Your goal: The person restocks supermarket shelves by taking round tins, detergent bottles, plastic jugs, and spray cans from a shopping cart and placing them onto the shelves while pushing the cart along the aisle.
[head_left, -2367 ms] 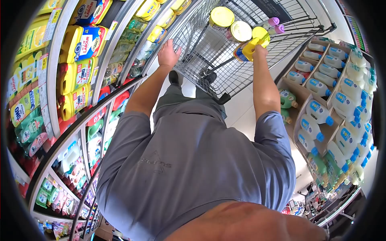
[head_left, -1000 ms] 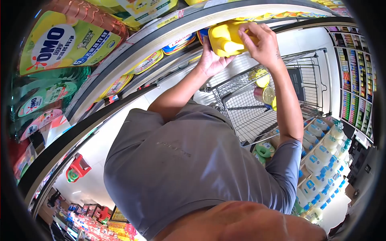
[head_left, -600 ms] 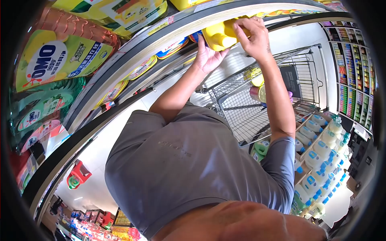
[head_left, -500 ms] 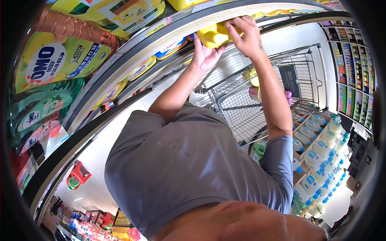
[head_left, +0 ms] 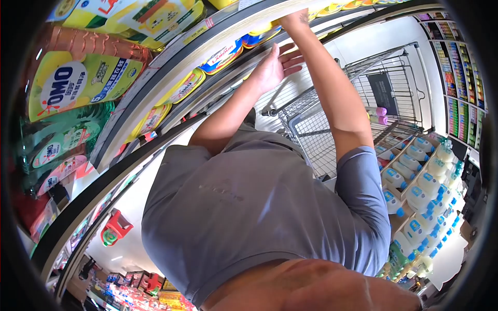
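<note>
Grey shirt nearest us; our left hand opens empty, fingers parted; our right hand's fingers are hidden, its grip we cannot tell; yellow-and-blue containers curve below the shelf board; a wire cart stands beyond.

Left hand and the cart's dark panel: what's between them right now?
In the head view, the right forearm crosses between left hand and dark panel, with some of the wire basket beyond it.
</note>
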Tool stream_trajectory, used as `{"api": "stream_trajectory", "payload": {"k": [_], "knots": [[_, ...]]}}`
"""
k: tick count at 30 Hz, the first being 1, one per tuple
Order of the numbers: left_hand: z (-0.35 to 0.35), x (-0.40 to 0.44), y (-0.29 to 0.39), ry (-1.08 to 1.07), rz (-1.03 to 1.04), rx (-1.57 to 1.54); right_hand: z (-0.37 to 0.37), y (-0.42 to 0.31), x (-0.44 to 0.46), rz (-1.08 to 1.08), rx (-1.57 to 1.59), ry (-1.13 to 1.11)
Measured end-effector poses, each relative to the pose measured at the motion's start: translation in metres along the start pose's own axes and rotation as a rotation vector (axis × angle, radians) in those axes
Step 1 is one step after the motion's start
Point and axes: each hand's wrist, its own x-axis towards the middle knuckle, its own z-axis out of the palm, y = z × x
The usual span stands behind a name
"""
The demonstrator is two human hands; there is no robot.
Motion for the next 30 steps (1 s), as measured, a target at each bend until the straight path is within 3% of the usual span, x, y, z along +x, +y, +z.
{"api": "stream_trajectory", "payload": {"k": [8,13,14,16,17,18,22,24,26,27,28,30], "knots": [[-0.02,-0.034,-0.009,0.078,-0.148,0.094,0.01,0.006,0.029,0.099,-0.152,-0.28],[-0.029,-0.034,-0.027,0.111,-0.189,0.298,-0.014,0.016,-0.003,0.172,-0.302,-0.616],[-0.034,-0.034,-0.036,0.112,-0.192,0.385,-0.028,0.014,-0.024,0.14,-0.241,-0.461],[-0.038,-0.034,-0.055,0.126,-0.24,0.464,-0.061,0.006,-0.081,-0.069,0.076,0.317],[-0.046,-0.031,-0.071,0.143,-0.252,0.558,-0.068,0.017,-0.12,-0.017,0.033,0.26],[-0.056,-0.03,-0.092,0.152,-0.266,0.649,-0.072,0.03,-0.171,0.041,-0.011,0.201],[-0.078,-0.024,-0.163,0.097,-0.15,1.268,-0.116,0.054,-0.389,0.602,-0.287,0.087],[-0.068,-0.017,-0.187,0.048,-0.171,1.476,-0.141,0.053,-0.493,0.941,-0.622,0.097],[-0.071,-0.01,-0.218,-0.02,-0.178,1.67,-0.163,0.047,-0.567,1.11,-0.877,0.142],[-0.07,-0.007,-0.231,-0.057,-0.13,1.79,-0.167,0.044,-0.59,1.23,-0.909,0.149],[-0.061,-0.002,-0.238,-0.028,-0.229,1.852,-0.167,0.044,-0.616,1.348,-0.936,0.155],[-0.051,0.004,-0.242,0.047,-0.358,1.93,-0.154,0.054,-0.643,1.667,-0.672,0.222]]}}
